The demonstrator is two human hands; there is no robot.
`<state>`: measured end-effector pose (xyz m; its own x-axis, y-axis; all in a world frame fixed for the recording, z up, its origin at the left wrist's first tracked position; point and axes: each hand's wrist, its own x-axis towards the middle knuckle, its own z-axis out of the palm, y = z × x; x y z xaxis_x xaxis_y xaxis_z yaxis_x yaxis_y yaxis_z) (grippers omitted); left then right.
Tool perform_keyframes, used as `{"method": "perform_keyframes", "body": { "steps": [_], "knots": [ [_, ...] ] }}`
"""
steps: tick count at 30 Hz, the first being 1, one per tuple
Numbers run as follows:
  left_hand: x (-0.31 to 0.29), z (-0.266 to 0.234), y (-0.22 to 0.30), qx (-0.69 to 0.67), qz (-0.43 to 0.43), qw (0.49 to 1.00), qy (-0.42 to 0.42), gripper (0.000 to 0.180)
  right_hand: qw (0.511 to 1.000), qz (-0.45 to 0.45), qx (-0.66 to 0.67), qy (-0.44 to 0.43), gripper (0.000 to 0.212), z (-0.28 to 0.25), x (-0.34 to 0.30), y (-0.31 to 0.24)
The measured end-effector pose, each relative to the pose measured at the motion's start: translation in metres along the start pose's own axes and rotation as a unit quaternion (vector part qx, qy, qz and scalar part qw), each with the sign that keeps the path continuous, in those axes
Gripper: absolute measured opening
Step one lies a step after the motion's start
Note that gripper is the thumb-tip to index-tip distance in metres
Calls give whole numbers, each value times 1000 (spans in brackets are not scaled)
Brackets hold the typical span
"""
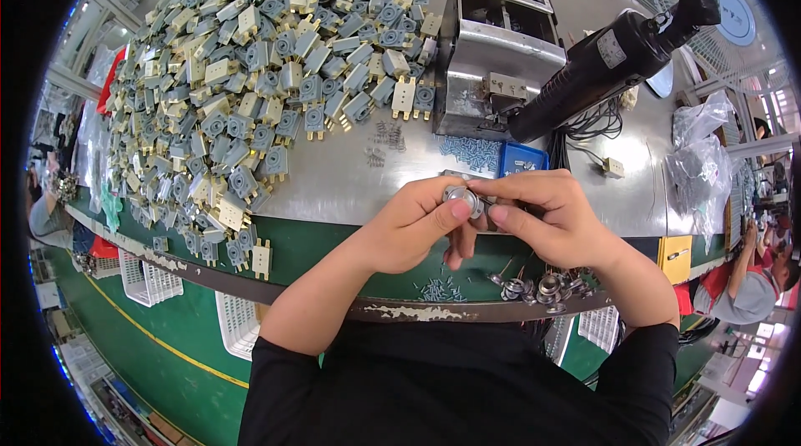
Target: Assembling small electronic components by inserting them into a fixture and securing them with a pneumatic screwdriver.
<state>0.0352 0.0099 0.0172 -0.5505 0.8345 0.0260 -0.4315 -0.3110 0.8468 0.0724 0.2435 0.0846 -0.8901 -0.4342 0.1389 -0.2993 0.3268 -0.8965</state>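
Note:
Both my hands meet over the near part of the bench. My left hand [409, 229] is closed on a small round silver metal part [459, 194], thumb and index finger at its rim. Opposite it, my right hand [546, 216] pinches at the same part's right side, where a short dark piece shows between the fingers; what that piece is, I cannot tell. Just below my right hand lie several round shiny metal parts [546, 287] with thin leads. Small pale screws [440, 290] lie in a heap on the green mat under my hands.
A big heap of grey and cream parts with brass tabs [275, 54] covers the bench's left. Ahead stand a metal machine [496, 54] and a slanted black cylinder [601, 62]. A blue tray [524, 158] and blue-white small pieces [471, 152] are near. People work at right.

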Motion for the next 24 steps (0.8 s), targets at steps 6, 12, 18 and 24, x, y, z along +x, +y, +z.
{"method": "perform_keyframes", "body": {
  "steps": [6, 12, 18, 24],
  "knots": [
    [-5, -8, 7, -33, -59, 996, -59, 37, 998, -14, -37, -49, 35, -5, 6, -13],
    [2, -5, -3, 2, 11, 1000, 17, 36, 1000, -21, 0, -1, 33, 2, 4, -4],
    [4, 3, -9, 59, 73, 994, 56, 36, 999, -19, -35, 3, 32, 1, 3, -2],
    [-3, 12, -8, 69, 75, 989, 104, 34, 999, -33, -8, 6, 32, 5, 9, -3]
  ]
}}
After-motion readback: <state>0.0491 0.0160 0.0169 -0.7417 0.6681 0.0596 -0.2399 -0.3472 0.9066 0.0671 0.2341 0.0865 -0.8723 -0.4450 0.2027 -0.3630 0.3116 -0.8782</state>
